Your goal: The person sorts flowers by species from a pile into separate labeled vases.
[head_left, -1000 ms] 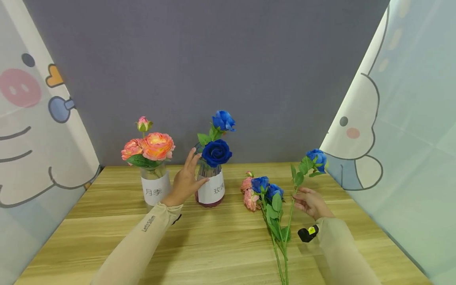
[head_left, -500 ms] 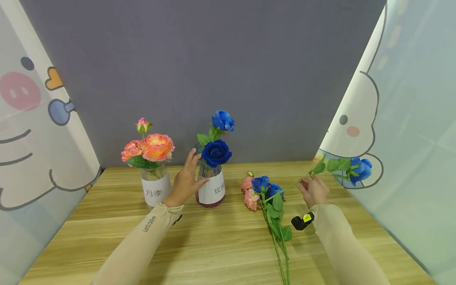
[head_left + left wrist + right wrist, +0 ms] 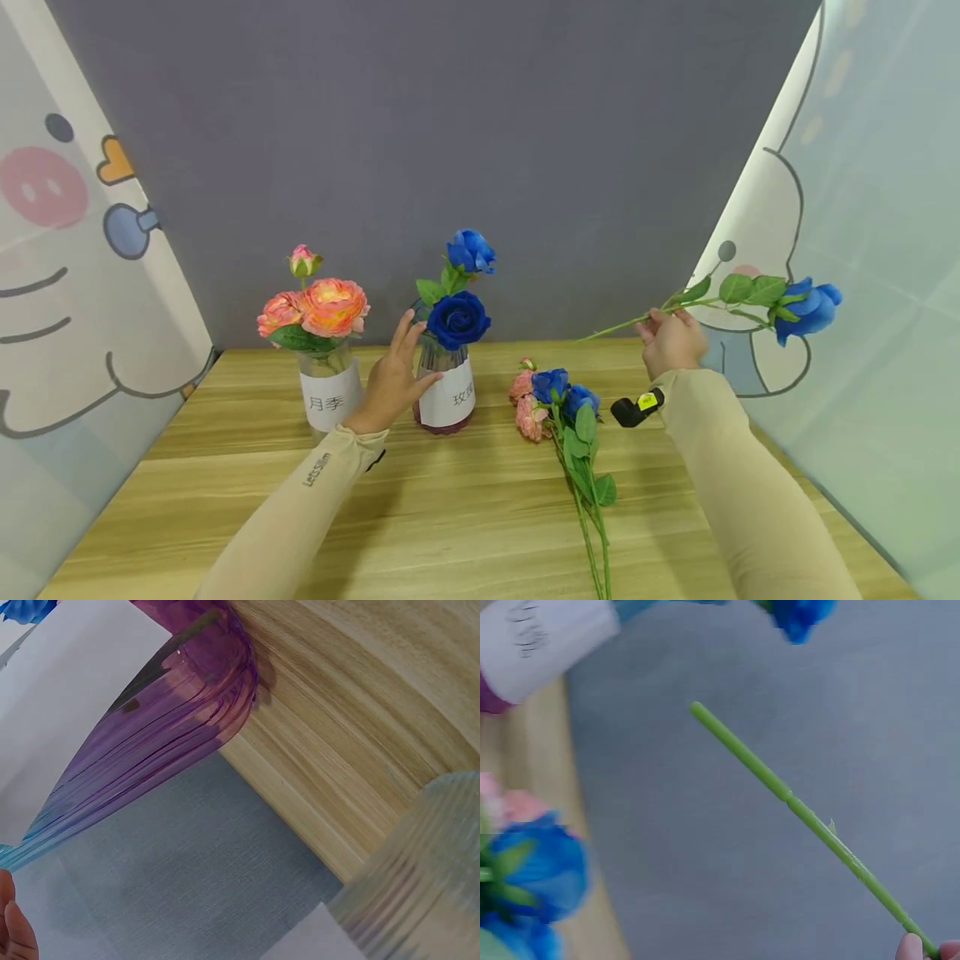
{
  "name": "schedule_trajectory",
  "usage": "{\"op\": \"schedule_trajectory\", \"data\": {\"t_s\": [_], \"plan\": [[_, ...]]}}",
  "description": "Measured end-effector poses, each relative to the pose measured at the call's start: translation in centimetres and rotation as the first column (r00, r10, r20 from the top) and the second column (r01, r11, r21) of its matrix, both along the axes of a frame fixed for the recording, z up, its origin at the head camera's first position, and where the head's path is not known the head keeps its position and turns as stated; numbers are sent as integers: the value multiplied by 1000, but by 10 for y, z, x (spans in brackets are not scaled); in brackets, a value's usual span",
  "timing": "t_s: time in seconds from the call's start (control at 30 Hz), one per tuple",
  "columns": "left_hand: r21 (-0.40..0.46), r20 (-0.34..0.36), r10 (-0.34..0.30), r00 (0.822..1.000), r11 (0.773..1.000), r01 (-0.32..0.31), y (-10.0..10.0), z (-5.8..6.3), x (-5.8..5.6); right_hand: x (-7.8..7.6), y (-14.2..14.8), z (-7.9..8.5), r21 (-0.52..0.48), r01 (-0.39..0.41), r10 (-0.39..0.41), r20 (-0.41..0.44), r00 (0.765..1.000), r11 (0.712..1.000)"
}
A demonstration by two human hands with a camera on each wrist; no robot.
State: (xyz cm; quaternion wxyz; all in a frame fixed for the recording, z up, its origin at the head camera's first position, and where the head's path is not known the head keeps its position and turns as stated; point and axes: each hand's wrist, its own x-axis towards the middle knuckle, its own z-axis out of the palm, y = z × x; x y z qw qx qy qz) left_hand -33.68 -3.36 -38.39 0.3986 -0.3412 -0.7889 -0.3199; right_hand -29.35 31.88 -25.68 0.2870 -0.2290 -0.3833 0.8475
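Blue rose (image 3: 737, 289) held nearly level in the right hand (image 3: 672, 342)

The rose has cloth-like petals, a bloom of rounded shape and flat oval leaves. Its thin green stem is smooth, with small joints and one little spike near the lower part. The right hand pinches this stem between thumb and fingers, above the right side of the table (image 3: 465, 517). The bloom points to the right, while the bare stem end points left.

The left hand (image 3: 390, 379) has thumb and fingers spread wide beside a ribbed vase (image 3: 442, 360), purple at the bottom; whether it presses the glass, I cannot tell. This vase carries two blue roses and a white paper label (image 3: 446, 398). Between the stem end and this vase is a wide gap, with grey cloth (image 3: 525, 167) behind. Below the gap, a pile of pink and blue flowers (image 3: 551, 387) lies on the wood-grain surface, well inside the back edge.
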Motion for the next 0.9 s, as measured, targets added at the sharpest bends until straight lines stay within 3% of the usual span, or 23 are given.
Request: {"op": "schedule_trajectory", "data": {"t_s": [0.17, 0.4, 0.9], "plan": [[-4, -2, 11, 1000, 1000, -11, 0, 1, -1, -4, 0, 29, 1, 65, -65, -51, 997, 998], [-1, -9, 13, 1000, 1000, -13, 0, 0, -2, -5, -5, 49, -23, 127, -129, -89, 988, 992], [-1, -12, 22, 1000, 1000, -22, 0, -2, -2, -14, -41, 52, -23, 118, -120, -93, 988, 993]]}}
